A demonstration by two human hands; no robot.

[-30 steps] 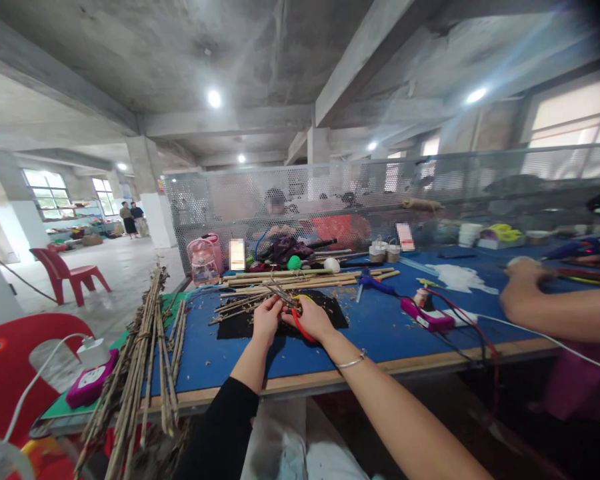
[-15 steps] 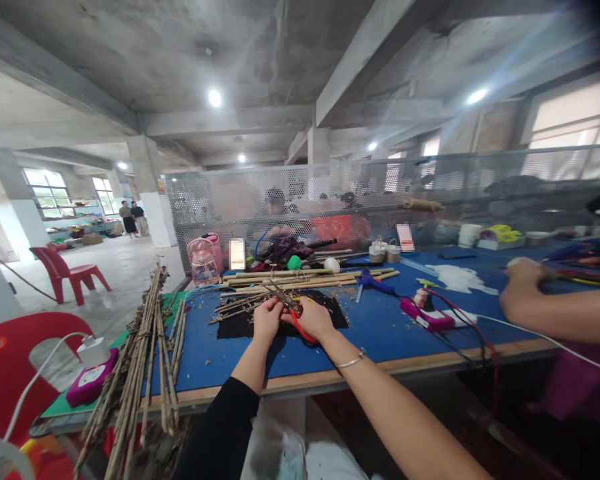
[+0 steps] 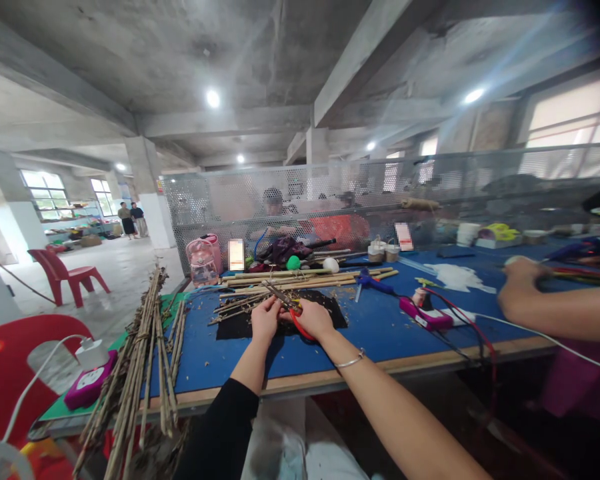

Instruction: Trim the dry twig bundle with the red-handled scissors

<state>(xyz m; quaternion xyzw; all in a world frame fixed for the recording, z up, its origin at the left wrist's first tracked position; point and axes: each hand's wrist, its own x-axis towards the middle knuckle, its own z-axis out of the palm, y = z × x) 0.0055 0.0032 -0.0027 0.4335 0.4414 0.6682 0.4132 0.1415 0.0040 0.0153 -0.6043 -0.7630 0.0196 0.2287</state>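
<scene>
My left hand (image 3: 265,319) is closed round a thin brown twig (image 3: 276,291) above a black cloth (image 3: 330,311) on the blue table (image 3: 380,327). My right hand (image 3: 314,319) is wrapped round red-handled cutters (image 3: 297,321), whose jaws meet the twig between both hands. Several short twigs (image 3: 233,305) lie just left of my hands. Longer pale sticks (image 3: 310,277) lie across the table behind them.
A bundle of long sticks (image 3: 140,367) overhangs the table's left end beside a pink power strip (image 3: 87,385). A co-worker's arm (image 3: 555,310) reaches in at right near a pink tool (image 3: 425,313) with red wires. A mesh screen (image 3: 380,193) stands behind; red chairs (image 3: 65,272) stand at left.
Both hands have stayed over the black cloth; the twig and cutters shifted only slightly. The co-worker's arm barely moved.
</scene>
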